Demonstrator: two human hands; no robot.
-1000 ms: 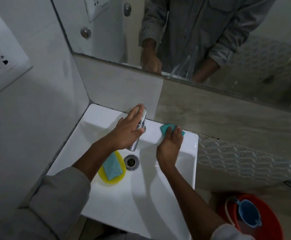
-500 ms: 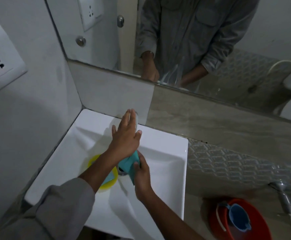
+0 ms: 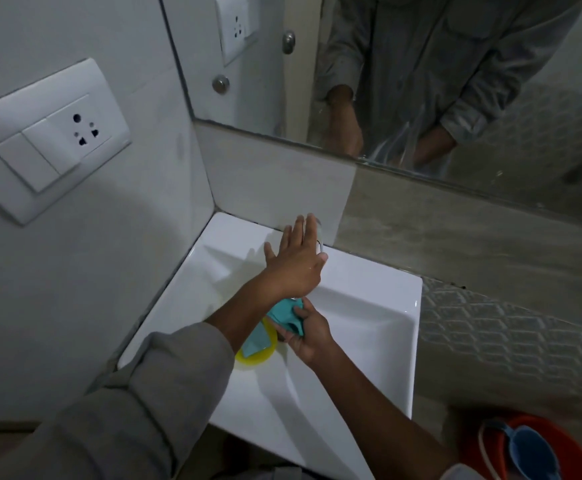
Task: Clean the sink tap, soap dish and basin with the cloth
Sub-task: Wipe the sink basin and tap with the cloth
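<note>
A teal cloth point(image 3: 287, 315) is seen over a yellow dish point(image 3: 255, 358) in a white basin point(image 3: 369, 327), with a red bucket point(image 3: 566, 441) and blue mug point(image 3: 528, 452) nearby.

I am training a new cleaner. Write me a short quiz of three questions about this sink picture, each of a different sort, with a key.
1. True or false: the right hand holds the teal cloth.
2. What does the left hand rest on, fingers straight? A) the tap B) the red bucket C) the wall socket
3. Fill in: the soap dish in the basin is coloured ____.

Key: 1 true; 2 A; 3 yellow.
</note>
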